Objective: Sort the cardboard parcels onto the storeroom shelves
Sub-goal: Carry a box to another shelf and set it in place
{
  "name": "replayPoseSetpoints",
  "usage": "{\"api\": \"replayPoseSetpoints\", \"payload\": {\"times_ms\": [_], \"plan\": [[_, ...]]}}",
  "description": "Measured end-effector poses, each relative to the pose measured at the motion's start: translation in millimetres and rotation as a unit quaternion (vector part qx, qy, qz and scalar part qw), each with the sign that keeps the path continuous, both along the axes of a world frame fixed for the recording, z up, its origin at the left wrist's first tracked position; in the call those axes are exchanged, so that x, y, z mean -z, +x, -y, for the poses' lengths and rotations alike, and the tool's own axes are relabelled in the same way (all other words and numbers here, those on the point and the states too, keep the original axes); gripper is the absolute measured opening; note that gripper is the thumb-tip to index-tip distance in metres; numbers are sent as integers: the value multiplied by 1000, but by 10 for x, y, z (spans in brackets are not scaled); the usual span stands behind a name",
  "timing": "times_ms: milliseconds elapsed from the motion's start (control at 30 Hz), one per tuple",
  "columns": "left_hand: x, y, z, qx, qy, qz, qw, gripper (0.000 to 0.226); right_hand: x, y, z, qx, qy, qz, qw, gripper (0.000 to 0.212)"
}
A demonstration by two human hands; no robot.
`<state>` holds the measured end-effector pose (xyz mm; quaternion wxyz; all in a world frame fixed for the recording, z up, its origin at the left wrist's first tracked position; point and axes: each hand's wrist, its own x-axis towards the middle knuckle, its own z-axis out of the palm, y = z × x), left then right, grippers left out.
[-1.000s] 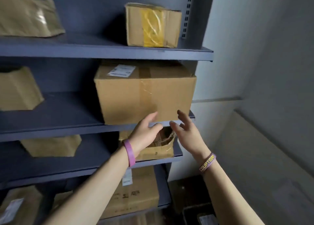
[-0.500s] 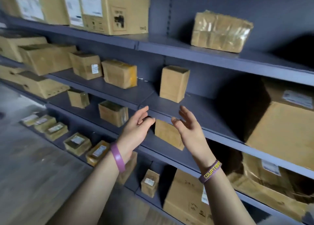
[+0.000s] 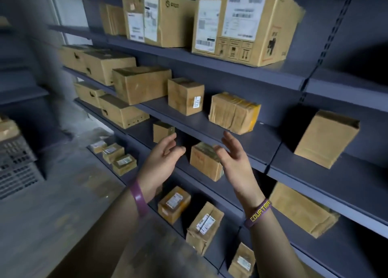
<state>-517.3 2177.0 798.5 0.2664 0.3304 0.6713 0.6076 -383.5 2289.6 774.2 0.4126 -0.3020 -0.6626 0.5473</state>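
Dark blue metal shelves (image 3: 241, 151) run across the view, loaded with several brown cardboard parcels. My left hand (image 3: 162, 162) and my right hand (image 3: 235, 158) are raised in front of the shelves, palms facing each other, fingers apart, holding nothing. Between and just behind them sits a small taped parcel (image 3: 204, 164) on a lower shelf. Above it a yellow-taped parcel (image 3: 234, 112) and a small box with a label (image 3: 185, 96) rest on the middle shelf. A large labelled box (image 3: 245, 25) stands on the top shelf.
A tilted parcel (image 3: 325, 138) leans at the right of the middle shelf. Small labelled parcels (image 3: 174, 204) line the bottom shelf. A dark plastic crate (image 3: 14, 162) stands at the left on the grey concrete floor (image 3: 52, 214).
The view has swung left along the shelves, away from the big box at the wall. Both hands stay raised and empty, now slightly wider apart.
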Motion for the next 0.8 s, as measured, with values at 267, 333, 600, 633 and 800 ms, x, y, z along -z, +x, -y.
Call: {"api": "replayPoseSetpoints", "payload": {"times_ms": [267,333,600,633,800], "plan": [[70,-1439,-275,-41,-12,14,999,48,104,-1666,-406,-65,3,9,998,61],[77,-1855,-439,-49,-12,7,999,50,131,-2110,-556,-84,-1,8,996,61],[57,-3421,-1064,-82,-16,17,996,46,187,-3821,-1232,-95,-23,5,995,62],[51,-3597,-1108,-82,-15,19,996,46,190,-4003,-1275,-99,-26,5,995,61],[7,-4448,-1228,-86,-18,24,996,49,147,-4893,-1432,-117,-32,17,993,60]]}}
